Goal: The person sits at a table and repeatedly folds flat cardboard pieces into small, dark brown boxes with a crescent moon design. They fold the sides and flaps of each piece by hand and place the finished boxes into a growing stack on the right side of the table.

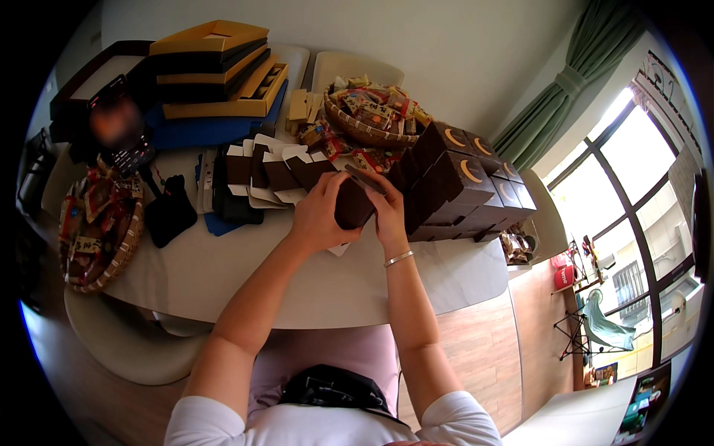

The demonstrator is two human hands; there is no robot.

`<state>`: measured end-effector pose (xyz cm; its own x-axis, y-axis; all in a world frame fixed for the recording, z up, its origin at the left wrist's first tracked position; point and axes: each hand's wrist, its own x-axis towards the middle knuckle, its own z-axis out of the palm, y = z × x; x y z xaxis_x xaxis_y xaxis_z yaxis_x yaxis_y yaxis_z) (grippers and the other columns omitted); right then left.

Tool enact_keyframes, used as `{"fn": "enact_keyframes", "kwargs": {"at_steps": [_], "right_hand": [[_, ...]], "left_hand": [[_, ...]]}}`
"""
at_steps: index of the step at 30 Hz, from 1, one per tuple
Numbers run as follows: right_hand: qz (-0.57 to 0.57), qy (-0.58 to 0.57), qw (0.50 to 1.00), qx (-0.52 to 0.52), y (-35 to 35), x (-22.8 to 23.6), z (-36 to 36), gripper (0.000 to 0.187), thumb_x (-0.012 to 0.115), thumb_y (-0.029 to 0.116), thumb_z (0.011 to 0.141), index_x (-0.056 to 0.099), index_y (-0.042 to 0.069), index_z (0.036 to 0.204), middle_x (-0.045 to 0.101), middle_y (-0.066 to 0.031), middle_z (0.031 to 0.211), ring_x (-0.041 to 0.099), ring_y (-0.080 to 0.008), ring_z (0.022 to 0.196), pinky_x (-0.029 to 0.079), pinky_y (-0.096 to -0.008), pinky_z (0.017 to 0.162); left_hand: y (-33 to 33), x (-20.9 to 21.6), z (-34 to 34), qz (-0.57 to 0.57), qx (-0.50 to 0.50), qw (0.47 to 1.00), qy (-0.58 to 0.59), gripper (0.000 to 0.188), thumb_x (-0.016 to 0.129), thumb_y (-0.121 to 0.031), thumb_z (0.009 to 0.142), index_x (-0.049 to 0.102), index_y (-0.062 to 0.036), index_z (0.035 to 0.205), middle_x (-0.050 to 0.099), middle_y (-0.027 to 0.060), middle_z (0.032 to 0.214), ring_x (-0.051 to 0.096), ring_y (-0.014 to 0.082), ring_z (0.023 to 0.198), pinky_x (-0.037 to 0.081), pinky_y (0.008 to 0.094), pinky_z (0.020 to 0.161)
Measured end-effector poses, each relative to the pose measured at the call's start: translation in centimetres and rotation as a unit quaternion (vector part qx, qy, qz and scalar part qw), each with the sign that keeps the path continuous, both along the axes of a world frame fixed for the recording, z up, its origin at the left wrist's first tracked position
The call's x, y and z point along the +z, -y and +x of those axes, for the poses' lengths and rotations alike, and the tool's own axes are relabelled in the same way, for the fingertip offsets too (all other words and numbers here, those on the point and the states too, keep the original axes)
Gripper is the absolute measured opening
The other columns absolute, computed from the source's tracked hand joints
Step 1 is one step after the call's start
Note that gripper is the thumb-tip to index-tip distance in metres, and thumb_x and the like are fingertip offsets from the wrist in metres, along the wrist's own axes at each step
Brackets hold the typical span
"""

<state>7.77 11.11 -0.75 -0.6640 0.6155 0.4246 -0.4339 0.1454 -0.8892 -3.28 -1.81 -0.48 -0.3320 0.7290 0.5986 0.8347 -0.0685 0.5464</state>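
Between my two hands, above the white marble-look table (297, 297), is a small dark brown cardboard box (352, 206). My left hand (320, 214) wraps round its left side. My right hand (388, 212) grips the right side, its fingers at the raised top flap. Just left of the box lie several flat, unfolded brown-and-white box blanks (279, 175), fanned over one another. Close to my right hand stands a stack of made-up dark brown boxes (454, 186), some with a yellow crescent on top. The inside of the held box is hidden.
A wicker basket (372, 119) of wrapped snacks stands at the back; another snack basket (100, 230) is at the left edge. Yellow-and-black box trays (216, 74) are piled at the back left. A phone (119, 126) and a black pouch (171, 212) are nearby.
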Motion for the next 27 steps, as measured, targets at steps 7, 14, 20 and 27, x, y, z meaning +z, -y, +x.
{"fn": "enact_keyframes", "kwargs": {"at_steps": [7,14,20,27], "right_hand": [[0.059,-0.001,0.998,-0.022,0.39,0.76,0.42,0.034,0.065,0.021,0.095,0.064,0.001,0.123,0.066,-0.0054,0.115,0.061,-0.0146,0.105,0.047,-0.0284,0.094],[0.014,-0.028,0.999,-0.032,0.6,0.71,0.27,0.031,0.062,0.016,0.096,0.064,0.002,0.124,0.066,-0.0068,0.119,0.062,-0.0148,0.107,0.048,-0.0284,0.094],[0.002,-0.032,0.999,-0.016,0.51,0.21,-0.15,0.031,0.062,0.01,0.095,0.065,0.004,0.125,0.066,-0.0061,0.12,0.063,-0.0142,0.105,0.051,-0.0272,0.092],[0.022,-0.03,0.999,-0.018,0.22,-0.05,0.0,0.029,0.061,0.012,0.096,0.066,0.004,0.124,0.067,-0.007,0.118,0.063,-0.0143,0.104,0.053,-0.0273,0.088]], "left_hand": [[0.11,0.13,0.04,0.005,0.0,1.0,-0.009,0.102,0.086,-0.029,0.057,0.031,-0.0098,0.141,0.047,0.015,0.136,0.058,0.0366,0.114,0.054,0.0447,0.086],[-0.48,-0.16,-0.13,0.058,-0.003,0.997,-0.049,0.105,0.085,-0.027,0.057,0.03,-0.0119,0.146,0.048,0.016,0.138,0.055,0.0379,0.12,0.053,0.0455,0.09],[-0.24,0.1,0.08,0.041,0.0,0.998,-0.04,0.108,0.086,-0.027,0.058,0.028,-0.0082,0.147,0.047,0.0177,0.139,0.054,0.0388,0.121,0.052,0.0458,0.092],[-0.32,0.43,0.52,0.014,0.014,0.999,-0.036,0.12,0.087,-0.027,0.058,0.017,-0.005,0.153,0.048,0.0217,0.138,0.053,0.04,0.123,0.052,0.0456,0.094]]}}
